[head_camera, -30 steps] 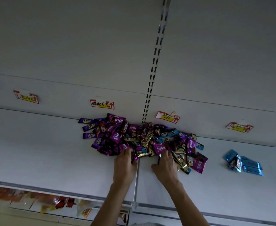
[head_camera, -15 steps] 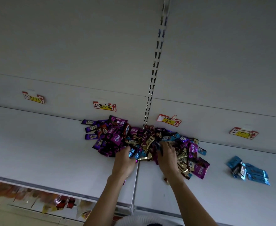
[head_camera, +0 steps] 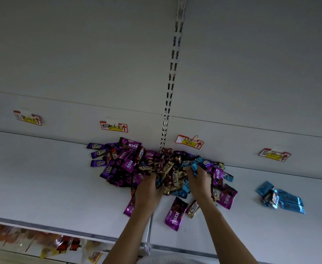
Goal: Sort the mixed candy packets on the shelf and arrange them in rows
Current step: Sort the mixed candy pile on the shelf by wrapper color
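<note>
A candy pile sat on the white shelf, against the back wall. The left hand and right hand dug in, and their fingers were hidden, so their grip could not be seen.

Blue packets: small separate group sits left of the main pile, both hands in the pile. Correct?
No. The head view shows the blue packets lying apart to the right of the main pile, not left. The left hand and right hand are both in the pile, as stated.
</note>
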